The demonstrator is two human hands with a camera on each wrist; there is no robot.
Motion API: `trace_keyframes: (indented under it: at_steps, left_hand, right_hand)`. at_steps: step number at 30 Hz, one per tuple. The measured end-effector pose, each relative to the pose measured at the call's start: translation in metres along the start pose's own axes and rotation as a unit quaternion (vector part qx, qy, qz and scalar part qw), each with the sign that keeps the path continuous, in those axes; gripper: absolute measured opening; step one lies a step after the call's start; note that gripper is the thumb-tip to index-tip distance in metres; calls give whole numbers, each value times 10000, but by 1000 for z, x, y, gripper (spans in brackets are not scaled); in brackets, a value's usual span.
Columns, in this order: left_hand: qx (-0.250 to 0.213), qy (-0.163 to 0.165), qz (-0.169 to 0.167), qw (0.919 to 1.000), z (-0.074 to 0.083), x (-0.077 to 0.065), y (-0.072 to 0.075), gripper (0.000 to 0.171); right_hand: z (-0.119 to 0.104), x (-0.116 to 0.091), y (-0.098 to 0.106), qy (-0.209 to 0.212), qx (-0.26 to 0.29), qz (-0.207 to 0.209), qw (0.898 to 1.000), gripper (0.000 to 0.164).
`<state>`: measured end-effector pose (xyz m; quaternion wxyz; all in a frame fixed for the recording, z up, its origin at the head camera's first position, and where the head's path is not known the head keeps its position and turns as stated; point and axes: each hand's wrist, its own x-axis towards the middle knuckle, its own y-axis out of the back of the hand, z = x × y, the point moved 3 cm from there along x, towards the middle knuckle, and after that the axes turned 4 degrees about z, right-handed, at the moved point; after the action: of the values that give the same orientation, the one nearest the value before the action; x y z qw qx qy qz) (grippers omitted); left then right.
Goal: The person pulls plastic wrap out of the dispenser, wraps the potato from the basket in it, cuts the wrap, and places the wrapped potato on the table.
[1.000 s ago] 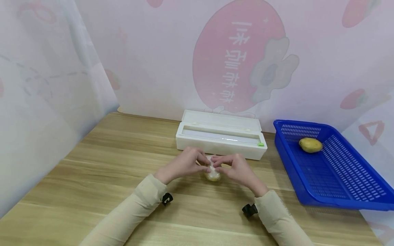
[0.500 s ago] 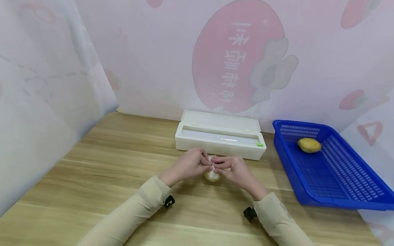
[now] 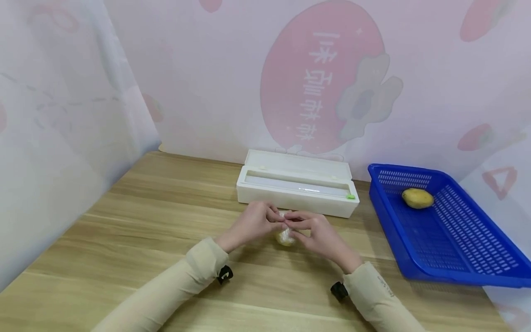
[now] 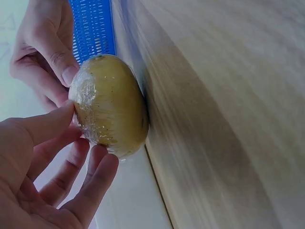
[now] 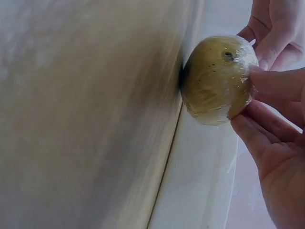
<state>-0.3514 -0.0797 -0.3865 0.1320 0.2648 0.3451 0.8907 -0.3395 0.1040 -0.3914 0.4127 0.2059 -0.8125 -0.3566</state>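
Note:
A yellow-brown potato (image 4: 119,105) with a few dark spots rests on the wooden table, wrapped in clear cling film (image 4: 86,98). The film is bunched at its top, where both hands meet. My left hand (image 3: 254,223) pinches the gathered film from the left, its thumb against the wrapped top. From the other side my right hand (image 3: 322,235) pinches the film with thumb and fingers close to the potato. In the head view the fingers cover much of the potato; both wrist views show its side. Exactly how the film ends are folded is hidden between the fingertips.
Just behind the hands stands a white cling film box (image 3: 290,197), its lid raised, with a film roll (image 3: 286,182) inside and a green cutter slider (image 3: 351,197) at its right end. A blue basket (image 3: 408,253) at the right holds another yellow potato (image 3: 417,198).
Both hands stay at the top of the wrapped potato. Their fingertips have drawn closer together over the gathered film, with small finger shifts.

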Motion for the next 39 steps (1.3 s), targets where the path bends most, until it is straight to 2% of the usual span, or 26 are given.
trace_keyframes:
  at_steps: [2, 6, 9, 12, 16, 20, 25, 28, 35, 39]
  left_hand:
    - [-67, -34, -30, 10000, 0, 1, 2, 13]
    - [8, -410, -221, 9989, 0, 1, 6, 10]
    - [194, -860, -533, 9947, -1, -2, 10, 14]
    - [396, -1129, -948, 9883, -5, -6, 13, 25]
    - [654, -1030, -1314, 9838, -9, -8, 16, 49]
    - [915, -972, -1295, 9826, -7, -9, 15, 64]
    - [847, -1088, -810, 9871, -4, -6, 13, 59]
    - [622, -1134, -695, 9892, -5, -4, 14, 53]
    - [383, -1028, -1123, 9876, -7, -5, 13, 46]
    - [279, -943, -1302, 9866, -7, -7, 12, 42]
  right_hand:
    - [-2, 2, 0, 115, -96, -43, 9999, 27]
    - [-7, 4, 1, 188, -300, -285, 9990, 30]
    - [-8, 2, 1, -36, -350, -649, 9973, 44]
    - [-6, -1, 0, -345, -371, -905, 9946, 63]
    - [0, -3, -2, -475, -448, -847, 9943, 76]
    - [5, -1, -3, -450, -423, -578, 9964, 69]
    - [9, 0, -1, -603, -221, -392, 9972, 62]
    - [10, 0, 1, -709, 1, -416, 9966, 60]
    - [8, -4, 4, -1123, 870, -524, 9885, 54]
    - [8, -6, 3, -1535, 926, -667, 9815, 45]
